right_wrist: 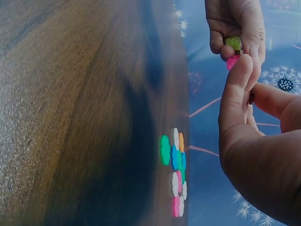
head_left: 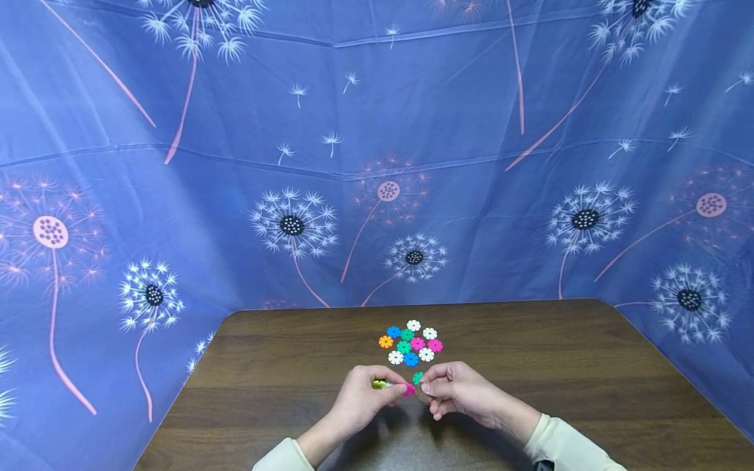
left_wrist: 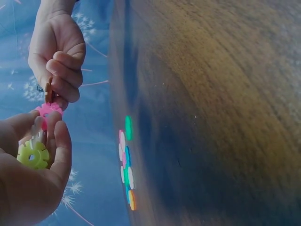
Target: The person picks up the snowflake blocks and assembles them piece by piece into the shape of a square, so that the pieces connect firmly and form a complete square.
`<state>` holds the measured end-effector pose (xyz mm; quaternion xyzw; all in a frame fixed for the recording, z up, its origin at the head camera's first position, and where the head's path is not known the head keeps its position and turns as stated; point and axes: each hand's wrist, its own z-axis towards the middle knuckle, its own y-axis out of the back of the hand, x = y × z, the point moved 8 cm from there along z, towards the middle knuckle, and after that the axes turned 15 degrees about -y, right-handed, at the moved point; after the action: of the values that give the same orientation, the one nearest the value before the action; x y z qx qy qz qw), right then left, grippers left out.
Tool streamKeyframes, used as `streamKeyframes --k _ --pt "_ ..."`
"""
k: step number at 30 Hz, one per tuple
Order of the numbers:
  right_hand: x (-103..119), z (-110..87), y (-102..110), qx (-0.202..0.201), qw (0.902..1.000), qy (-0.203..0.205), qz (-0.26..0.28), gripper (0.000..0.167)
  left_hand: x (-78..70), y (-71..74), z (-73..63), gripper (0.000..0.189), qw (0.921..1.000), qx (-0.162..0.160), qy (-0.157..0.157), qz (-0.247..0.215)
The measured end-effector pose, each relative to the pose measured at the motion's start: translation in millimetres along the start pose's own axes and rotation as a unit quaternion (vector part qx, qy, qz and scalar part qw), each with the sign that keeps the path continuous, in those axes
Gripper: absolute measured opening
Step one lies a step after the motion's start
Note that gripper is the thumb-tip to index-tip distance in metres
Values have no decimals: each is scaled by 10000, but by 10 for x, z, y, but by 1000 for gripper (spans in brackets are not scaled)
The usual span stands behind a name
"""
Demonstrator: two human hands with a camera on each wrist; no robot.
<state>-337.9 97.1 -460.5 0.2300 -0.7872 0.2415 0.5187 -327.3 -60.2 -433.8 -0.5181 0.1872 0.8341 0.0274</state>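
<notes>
Closest to the camera, two hands in pale sleeves (head_left: 570, 448) met around a small row of notched discs, raised above the table (head_left: 265, 373). The left hand (head_left: 360, 398) pinched a pink disc (left_wrist: 47, 109) between thumb and fingers, with a yellow disc (left_wrist: 42, 153) within that hand's curl and a whitish, see-through piece (left_wrist: 36, 133) between the two. The right hand (head_left: 468, 396) pinched a brown disc (left_wrist: 48, 92) right beside the pink one; whether those two were slotted together could not be told. One green disc (head_left: 418, 377) lay just beyond the right fingertips. Farther off, white, blue, green, pink and orange discs (head_left: 403, 347) lay clustered flat on the wood. Behind the far edge hung a blue cloth (head_left: 471, 216) printed with dandelions.
</notes>
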Motion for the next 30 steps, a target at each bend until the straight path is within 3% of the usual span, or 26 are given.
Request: streamKeyframes --k 30 --pt "20 -24 18 -15 10000 -11 3 11 18 -16 -4 7 9997 -132 8 -186"
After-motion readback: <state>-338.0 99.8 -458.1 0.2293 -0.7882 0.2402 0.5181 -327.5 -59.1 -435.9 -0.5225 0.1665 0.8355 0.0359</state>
